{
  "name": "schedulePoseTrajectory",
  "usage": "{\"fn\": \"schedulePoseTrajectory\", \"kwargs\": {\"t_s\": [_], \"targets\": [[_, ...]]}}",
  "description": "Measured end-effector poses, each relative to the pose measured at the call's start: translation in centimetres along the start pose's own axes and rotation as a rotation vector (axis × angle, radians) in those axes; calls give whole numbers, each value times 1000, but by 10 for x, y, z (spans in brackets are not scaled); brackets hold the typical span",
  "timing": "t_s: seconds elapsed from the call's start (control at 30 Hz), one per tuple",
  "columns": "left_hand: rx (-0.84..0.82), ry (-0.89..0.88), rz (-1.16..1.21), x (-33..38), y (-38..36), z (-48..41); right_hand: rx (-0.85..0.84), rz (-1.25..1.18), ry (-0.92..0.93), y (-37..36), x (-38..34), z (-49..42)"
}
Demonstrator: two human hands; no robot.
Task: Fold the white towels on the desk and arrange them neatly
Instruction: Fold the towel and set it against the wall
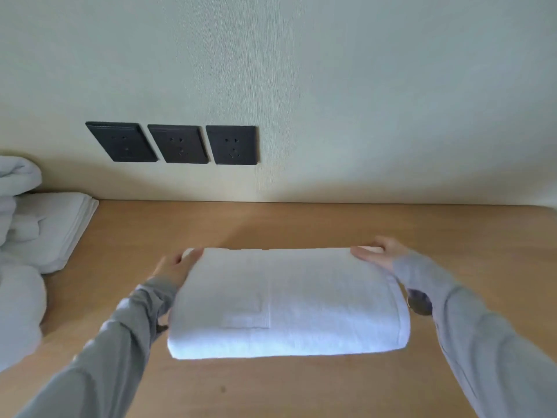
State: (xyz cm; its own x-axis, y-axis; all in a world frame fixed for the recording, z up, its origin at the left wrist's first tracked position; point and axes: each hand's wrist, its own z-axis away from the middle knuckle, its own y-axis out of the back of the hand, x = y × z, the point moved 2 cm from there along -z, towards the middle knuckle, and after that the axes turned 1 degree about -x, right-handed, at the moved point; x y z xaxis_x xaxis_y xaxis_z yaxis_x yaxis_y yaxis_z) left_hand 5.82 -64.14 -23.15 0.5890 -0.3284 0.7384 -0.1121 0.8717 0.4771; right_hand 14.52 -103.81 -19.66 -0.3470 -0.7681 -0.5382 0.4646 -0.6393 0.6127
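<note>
A thick folded white towel [289, 303] sits in the middle of the wooden desk [301, 224], its far edge slightly raised. My left hand [176, 268] grips the towel's far left corner, thumb on top. At the far right corner my right hand [379, 251] holds the towel with the thumb on top and the fingers behind. Both arms wear grey sleeves.
A flat folded white towel [57, 224] lies at the desk's left, with several crumpled white towels [15, 236] heaped beside and over it. Three black wall sockets [177, 143] sit on the pale wall behind the desk.
</note>
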Motion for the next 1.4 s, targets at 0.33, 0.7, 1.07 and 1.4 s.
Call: {"fn": "schedulePoseTrajectory", "kwargs": {"t_s": [0.33, 0.7, 1.07, 1.4], "targets": [[98, -59, 104, -7, -1, -3, 242, -532, 100, -25, 5, 27], [323, -324, -777, 45, -17, 29, 359, -67, 65, -29, 5, 3], [8, -574, -981, 30, -116, 77, 416, 668, 512, -131, -55, 56], [91, -562, -963, 1, -77, 65, 354, 675, 402, -95, 11, 27]]}}
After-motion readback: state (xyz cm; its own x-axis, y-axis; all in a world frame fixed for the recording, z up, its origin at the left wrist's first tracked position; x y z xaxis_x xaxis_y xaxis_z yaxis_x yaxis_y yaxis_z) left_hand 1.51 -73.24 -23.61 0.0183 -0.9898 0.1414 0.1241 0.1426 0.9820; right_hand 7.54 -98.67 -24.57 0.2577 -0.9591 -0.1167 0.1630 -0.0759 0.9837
